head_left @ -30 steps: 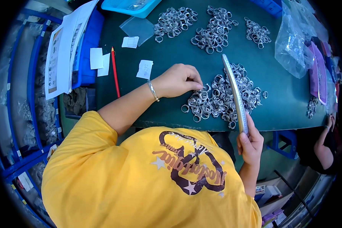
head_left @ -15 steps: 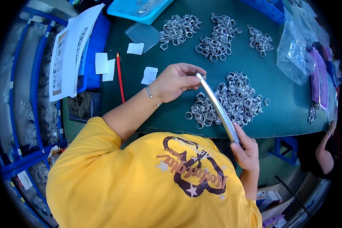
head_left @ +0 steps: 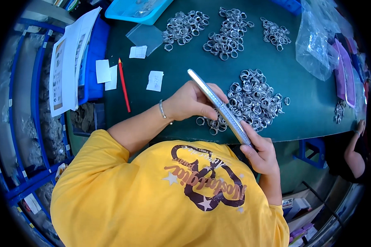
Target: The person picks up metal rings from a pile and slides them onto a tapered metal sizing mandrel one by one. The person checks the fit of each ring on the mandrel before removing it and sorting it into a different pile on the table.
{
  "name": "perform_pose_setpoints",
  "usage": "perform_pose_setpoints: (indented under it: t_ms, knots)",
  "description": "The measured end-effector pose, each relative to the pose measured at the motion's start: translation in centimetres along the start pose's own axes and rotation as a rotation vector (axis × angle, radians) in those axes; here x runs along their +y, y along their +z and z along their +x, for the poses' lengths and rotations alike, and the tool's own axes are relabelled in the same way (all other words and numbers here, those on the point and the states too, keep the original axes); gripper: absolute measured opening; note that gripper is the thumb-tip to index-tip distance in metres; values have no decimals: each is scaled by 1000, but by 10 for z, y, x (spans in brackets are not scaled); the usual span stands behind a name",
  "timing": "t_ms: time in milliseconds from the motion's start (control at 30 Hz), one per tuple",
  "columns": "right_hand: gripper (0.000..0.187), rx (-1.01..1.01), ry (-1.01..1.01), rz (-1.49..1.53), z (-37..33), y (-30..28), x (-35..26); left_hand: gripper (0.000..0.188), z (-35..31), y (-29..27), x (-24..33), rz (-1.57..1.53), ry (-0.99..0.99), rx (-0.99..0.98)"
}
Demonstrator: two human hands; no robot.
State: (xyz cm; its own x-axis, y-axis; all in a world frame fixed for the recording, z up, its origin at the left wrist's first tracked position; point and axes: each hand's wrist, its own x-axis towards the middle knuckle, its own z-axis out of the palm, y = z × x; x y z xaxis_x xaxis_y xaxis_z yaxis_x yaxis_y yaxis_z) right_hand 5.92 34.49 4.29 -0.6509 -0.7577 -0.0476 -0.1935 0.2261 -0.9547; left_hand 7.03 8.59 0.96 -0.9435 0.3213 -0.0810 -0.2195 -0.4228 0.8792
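Note:
My right hand [head_left: 259, 153] grips the thicker lower end of a silver ring mandrel [head_left: 204, 87], a long tapered rod with fine marks along it. It is held slanted, its thin tip pointing up and left. My left hand [head_left: 189, 103], with a bangle at the wrist, is closed around the rod's middle, thumb below and fingers above. A thin line crosses the rod between those fingers; whether it is a ring I cannot tell. Just beyond and partly behind my hands lies a large pile of silver rings [head_left: 255, 101] on the green table [head_left: 173, 74].
Three smaller ring piles [head_left: 226, 35] lie farther back. To the left are a red pencil [head_left: 124, 86], paper slips [head_left: 155, 80] and a blue bin [head_left: 95, 61] with sheets. A turquoise basket [head_left: 152, 18] stands behind; plastic bags [head_left: 315, 49] lie right, near another person's arm [head_left: 353, 154].
My left hand has moved from the mandrel's thin tip down to its middle, so the tip now sticks out past it. The view has shifted slightly.

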Motion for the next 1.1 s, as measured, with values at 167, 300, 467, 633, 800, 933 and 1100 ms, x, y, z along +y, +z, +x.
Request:
perform_pose_setpoints:
  t_ms: [167,300,467,633,800,933,1100]
  knots:
    - [48,-13,151,201,-5,3,2,27,1,4,-11,75,58,51]
    - [47,-49,563,733,-5,-8,-7,24,3,10,-17,-121,-20,89]
    - [49,-32,236,256,3,-15,-15,23,2,2,-16,-143,-52,204]
    - [51,-30,428,790,-2,-30,-3,31,7,-6,9,-140,35,200]
    - [48,415,337,874,21,-64,2,22,3,-9,4,1027,46,118]
    - [40,515,325,931,48,-89,4,17,2,-8,0,1124,103,92]
    - [29,506,363,1047,55,-105,-4,15,-3,-13,-6,1179,212,108]
